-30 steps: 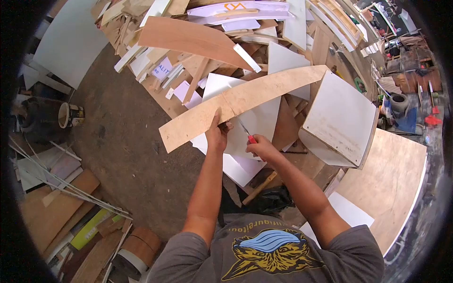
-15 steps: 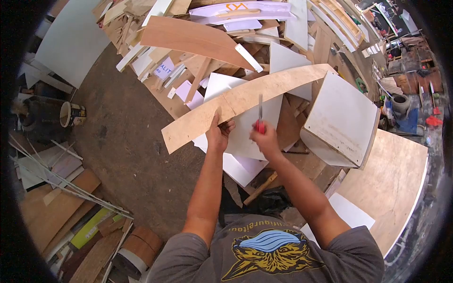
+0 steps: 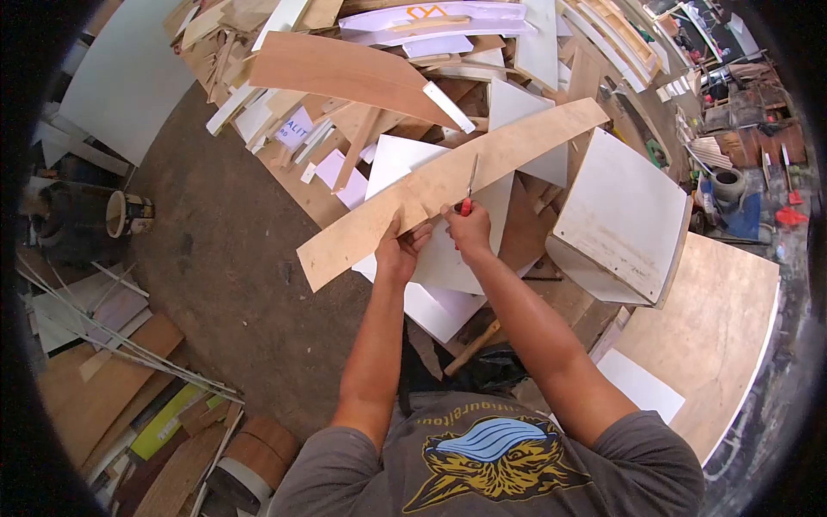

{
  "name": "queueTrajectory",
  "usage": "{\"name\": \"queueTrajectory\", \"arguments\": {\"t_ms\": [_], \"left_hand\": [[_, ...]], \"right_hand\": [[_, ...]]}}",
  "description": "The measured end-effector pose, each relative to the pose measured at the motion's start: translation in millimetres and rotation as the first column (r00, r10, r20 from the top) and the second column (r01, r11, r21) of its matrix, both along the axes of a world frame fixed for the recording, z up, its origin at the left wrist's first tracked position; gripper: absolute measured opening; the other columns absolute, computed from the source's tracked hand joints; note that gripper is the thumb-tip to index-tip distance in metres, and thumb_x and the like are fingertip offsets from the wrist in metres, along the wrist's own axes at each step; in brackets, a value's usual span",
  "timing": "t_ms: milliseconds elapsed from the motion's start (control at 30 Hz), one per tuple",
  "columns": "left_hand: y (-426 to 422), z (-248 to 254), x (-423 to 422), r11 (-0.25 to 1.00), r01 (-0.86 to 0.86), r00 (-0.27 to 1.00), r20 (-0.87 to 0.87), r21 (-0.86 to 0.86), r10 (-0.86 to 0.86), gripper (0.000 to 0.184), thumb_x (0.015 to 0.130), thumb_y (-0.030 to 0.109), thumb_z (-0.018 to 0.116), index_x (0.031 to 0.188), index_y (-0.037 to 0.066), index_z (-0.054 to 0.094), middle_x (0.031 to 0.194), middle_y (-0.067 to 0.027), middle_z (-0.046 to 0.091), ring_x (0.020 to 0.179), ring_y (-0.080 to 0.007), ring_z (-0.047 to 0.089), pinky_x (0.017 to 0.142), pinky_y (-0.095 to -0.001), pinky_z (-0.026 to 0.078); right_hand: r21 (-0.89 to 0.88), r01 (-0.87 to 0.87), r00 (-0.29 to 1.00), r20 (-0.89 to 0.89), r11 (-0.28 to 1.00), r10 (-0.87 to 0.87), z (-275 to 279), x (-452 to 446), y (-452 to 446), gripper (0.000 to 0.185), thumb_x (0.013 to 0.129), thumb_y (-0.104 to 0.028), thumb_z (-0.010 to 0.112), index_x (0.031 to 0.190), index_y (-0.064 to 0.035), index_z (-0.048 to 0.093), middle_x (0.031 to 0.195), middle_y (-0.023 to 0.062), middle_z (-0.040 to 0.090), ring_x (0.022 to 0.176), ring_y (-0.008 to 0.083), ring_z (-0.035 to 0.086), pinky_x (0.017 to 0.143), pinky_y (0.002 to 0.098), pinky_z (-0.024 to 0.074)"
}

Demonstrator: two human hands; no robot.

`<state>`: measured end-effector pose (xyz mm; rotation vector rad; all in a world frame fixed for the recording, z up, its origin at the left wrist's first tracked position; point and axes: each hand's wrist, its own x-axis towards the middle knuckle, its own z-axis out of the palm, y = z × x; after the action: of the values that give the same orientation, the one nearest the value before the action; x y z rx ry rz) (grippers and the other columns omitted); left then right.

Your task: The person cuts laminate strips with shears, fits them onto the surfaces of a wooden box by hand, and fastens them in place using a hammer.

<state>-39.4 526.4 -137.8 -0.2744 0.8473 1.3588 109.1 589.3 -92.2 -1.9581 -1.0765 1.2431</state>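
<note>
A long, gently curved plywood strip (image 3: 508, 153) slants across the middle of the view, its low end on the left. My left hand (image 3: 401, 246) grips its lower edge, thumb on the face and fingers folded underneath. In my closed right hand (image 3: 470, 231) is a red-handled tool (image 3: 466, 207) with a slim metal shaft pointing up across the strip; its exact kind is unclear. The right fist sits at the strip's lower edge, just right of my left hand. Short dark marks show on the wood between the hands.
Beyond the strip lies a heap of offcuts, with a reddish-brown curved board (image 3: 345, 73) on top. A white box (image 3: 624, 215) stands to the right, beside a large plywood sheet (image 3: 706, 319). A bucket (image 3: 129, 213) and more scrap boards (image 3: 129, 370) are at the left.
My right hand has moved left and up against the strip, bringing the tool's shaft across it. The strip's right end has dropped back slightly upward in view and its face has turned more toward me.
</note>
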Motion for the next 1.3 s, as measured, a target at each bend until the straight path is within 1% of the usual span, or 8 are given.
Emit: {"name": "queueTrajectory", "arguments": {"t_ms": [300, 400, 500, 600, 700, 900, 1200, 1300], "left_hand": [[2.3, 30.2, -1.4, 0.991, 0.097, 0.994, -0.056, 0.094, -0.092, 0.058, 0.114, 0.047, 0.04, 0.142, -0.002, 0.054, 0.13, -0.0262, 0.069, 0.115, -0.0348, 0.071, 0.102, -0.0442, 0.06], [4.1, 13.3, -8.1, 0.986, 0.121, 0.992, 0.009, 0.113, -0.123, 0.058, 0.114, 0.048, 0.042, 0.144, 0.0, 0.055, 0.135, -0.0254, 0.067, 0.12, -0.0348, 0.07, 0.101, -0.0433, 0.059], [7.1, 17.9, -10.5, 0.99, 0.125, 0.99, -0.072, 0.068, -0.12, 0.059, 0.115, 0.048, 0.036, 0.144, -0.001, 0.054, 0.127, -0.0254, 0.071, 0.116, -0.0354, 0.072, 0.098, -0.0451, 0.06], [5.5, -0.9, -12.9, 0.989, 0.139, 0.982, -0.135, 0.048, -0.132, 0.054, 0.114, 0.047, 0.042, 0.135, 0.002, 0.061, 0.112, -0.0194, 0.075, 0.099, -0.0292, 0.074, 0.086, -0.0421, 0.06], [8.6, 7.1, -7.4, 0.999, 0.051, 0.977, -0.209, 0.003, -0.049, 0.047, 0.112, 0.046, 0.049, 0.125, 0.005, 0.066, 0.096, -0.0127, 0.073, 0.082, -0.0233, 0.07, 0.075, -0.039, 0.057], [8.7, 8.3, -5.2, 1.0, 0.015, 0.976, -0.218, -0.019, -0.019, 0.037, 0.11, 0.037, 0.057, 0.134, 0.008, 0.064, 0.094, -0.01, 0.07, 0.074, -0.0229, 0.066, 0.069, -0.0387, 0.057], [4.3, 3.9, -2.6, 0.997, -0.067, 0.981, -0.179, 0.042, 0.073, 0.035, 0.109, 0.033, 0.06, 0.133, 0.008, 0.064, 0.097, -0.0077, 0.072, 0.072, -0.0199, 0.066, 0.066, -0.0356, 0.057], [3.9, 6.0, -2.3, 0.993, -0.091, 0.98, -0.17, 0.073, 0.102, 0.032, 0.109, 0.03, 0.061, 0.132, 0.008, 0.064, 0.1, -0.0084, 0.073, 0.073, -0.0194, 0.066, 0.065, -0.034, 0.057]], "right_hand": [[-0.077, -0.069, 0.985, 0.154, 0.995, 0.08, -4.2, 0.3, 11.9, 0.04, 0.084, -0.031, 0.086, 0.1, 0.0012, 0.068, 0.077, 0.0091, 0.069, 0.062, 0.0181, 0.069, 0.053, 0.0341, 0.0543], [-0.097, -0.099, 0.987, 0.119, 0.99, 0.111, 21.4, 4.7, 5.3, 0.049, 0.082, -0.04, 0.087, 0.096, 0.0033, 0.067, 0.085, 0.0126, 0.072, 0.076, 0.0204, 0.072, 0.07, 0.0377, 0.0569], [0.049, -0.284, 0.957, -0.047, 0.958, 0.286, 31.9, 27.9, -16.5, 0.045, 0.087, -0.041, 0.082, 0.096, 0.001, 0.067, 0.082, 0.0104, 0.07, 0.071, 0.0197, 0.07, 0.064, 0.0359, 0.0556], [-0.24, -0.514, 0.829, -0.384, 0.824, 0.406, 53.4, 48.6, -25.4, 0.042, 0.094, -0.038, 0.079, 0.105, 0.0012, 0.068, 0.08, 0.0073, 0.068, 0.066, 0.0173, 0.069, 0.057, 0.0313, 0.0547], [-0.355, -0.559, 0.813, -0.413, 0.749, 0.411, 77.7, 46.4, -29.2, 0.046, 0.096, -0.046, 0.074, 0.1, -0.0008, 0.067, 0.075, 0.0089, 0.065, 0.06, 0.0176, 0.066, 0.048, 0.0311, 0.0497], [-0.485, -0.608, 0.793, -0.402, 0.628, 0.458, 83.7, 41.2, -17.7, 0.058, 0.098, -0.052, 0.07, 0.111, 0.0046, 0.063, 0.075, 0.0117, 0.066, 0.055, 0.0217, 0.066, 0.043, 0.034, 0.0486], [-0.636, -0.602, 0.796, -0.429, 0.483, 0.426, 91.7, 32.6, -6.0, 0.062, 0.1, -0.053, 0.066, 0.12, 0.006, 0.062, 0.074, 0.0126, 0.067, 0.057, 0.024, 0.068, 0.053, 0.0374, 0.0556], [-0.654, -0.623, 0.776, -0.446, 0.429, 0.447, 88.4, 31.6, -5.4, 0.077, 0.099, -0.062, 0.061, 0.126, 0.0094, 0.057, 0.077, 0.0168, 0.067, 0.06, 0.0271, 0.069, 0.051, 0.0411, 0.0546]]}}
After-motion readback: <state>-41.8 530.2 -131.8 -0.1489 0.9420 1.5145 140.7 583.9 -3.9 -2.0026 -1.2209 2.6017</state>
